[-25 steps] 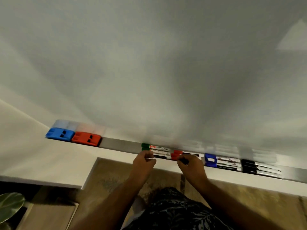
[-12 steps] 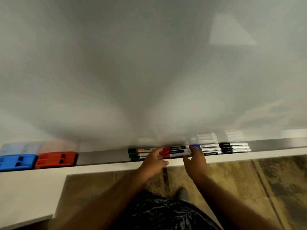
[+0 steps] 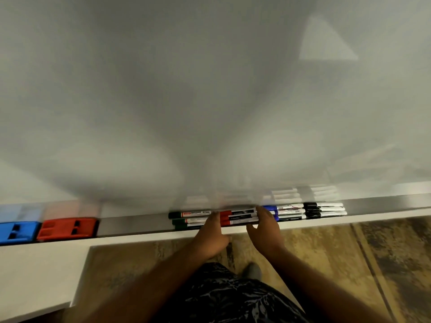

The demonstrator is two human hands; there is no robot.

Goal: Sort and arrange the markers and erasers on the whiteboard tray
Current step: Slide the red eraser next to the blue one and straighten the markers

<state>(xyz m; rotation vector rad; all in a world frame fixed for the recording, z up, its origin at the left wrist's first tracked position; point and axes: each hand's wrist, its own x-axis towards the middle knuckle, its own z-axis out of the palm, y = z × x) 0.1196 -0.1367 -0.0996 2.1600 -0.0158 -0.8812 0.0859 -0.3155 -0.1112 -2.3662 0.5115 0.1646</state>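
Bare tray (image 3: 133,223) lies open between the red eraser (image 3: 67,229) and the green markers (image 3: 190,220); from there rightward the markers run packed, red (image 3: 240,216), blue (image 3: 288,212), black (image 3: 325,209), both hands (image 3: 210,236) (image 3: 264,229) flanking the red; past the black, tray is free again.

blue eraser (image 3: 17,231), red eraser (image 3: 67,227), perhaps leaf-patterned dark shorts (image 3: 233,299).

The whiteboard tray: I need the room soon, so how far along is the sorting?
Nearly done. The blue eraser and red eraser sit side by side at the left; green markers, blue markers and black markers lie grouped. The left hand and right hand bracket the red markers. Left: squaring that group.
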